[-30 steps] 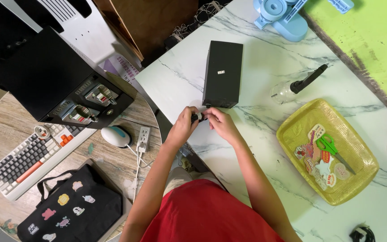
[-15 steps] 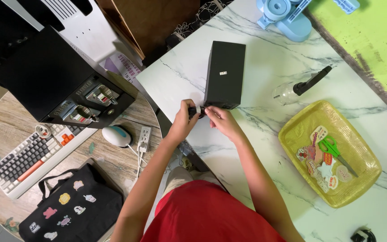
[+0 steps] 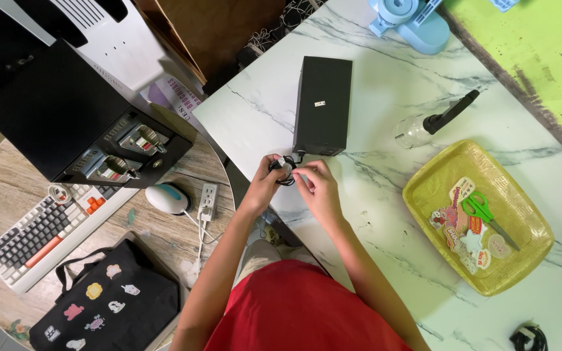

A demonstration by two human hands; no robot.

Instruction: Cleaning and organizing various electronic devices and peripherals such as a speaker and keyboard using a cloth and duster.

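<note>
My left hand (image 3: 265, 182) and my right hand (image 3: 313, 181) meet over the near edge of a white marble table (image 3: 372, 110). Between their fingertips they pinch a small bundle of black cable with a white piece (image 3: 284, 168). The cable seems to run to a black rectangular box (image 3: 323, 104) that lies flat just beyond my hands. Much of the bundle is hidden by my fingers.
A yellow tray (image 3: 424, 201) with green scissors (image 3: 486, 213) and stickers lies to the right. A clear bottle with black handle (image 3: 434, 125) and a light blue device (image 3: 411, 23) lie farther back. Left, a lower wooden table holds a keyboard (image 3: 40, 231), mouse (image 3: 167, 198), power strip (image 3: 207, 201), black bag (image 3: 108, 305).
My hands have stayed at the box's near end, fingers shifting slightly on the cable bundle. The camera view has drifted a little.
</note>
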